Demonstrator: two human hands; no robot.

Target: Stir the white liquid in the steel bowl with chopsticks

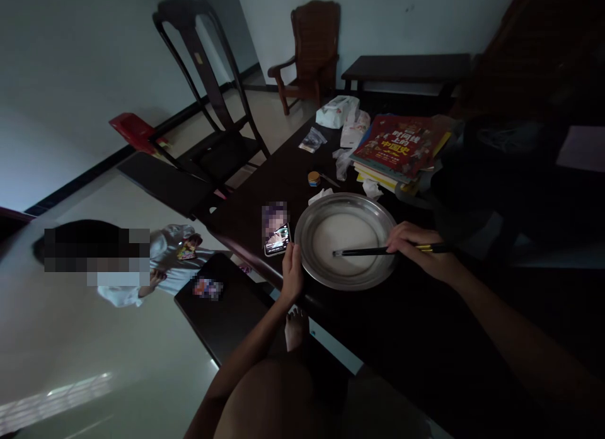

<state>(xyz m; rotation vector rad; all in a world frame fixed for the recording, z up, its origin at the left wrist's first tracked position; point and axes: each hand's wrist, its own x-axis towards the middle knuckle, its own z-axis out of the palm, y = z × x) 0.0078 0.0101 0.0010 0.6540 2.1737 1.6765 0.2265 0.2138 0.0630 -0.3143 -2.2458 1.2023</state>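
A metal basin (350, 281) of whitish liquid (343, 228) is set on a dark table (259, 190). Over the liquid, a black utensil (363, 252) with gold bands is grasped in the right hand (418, 249). The basin's left rim is touched by the left hand (293, 272); whether it is gripped cannot be told. Just beside that hand, a lit phone (278, 240) is placed. Beyond the basin, a small jar (314, 179) and stacked books (397, 146) are seen.

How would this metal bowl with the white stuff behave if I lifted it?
The bowl looks like metal, so it's probably stiff. Its whitish contents look liquid, so tilting could spill them. Its smooth, shiny surface might be slippery.
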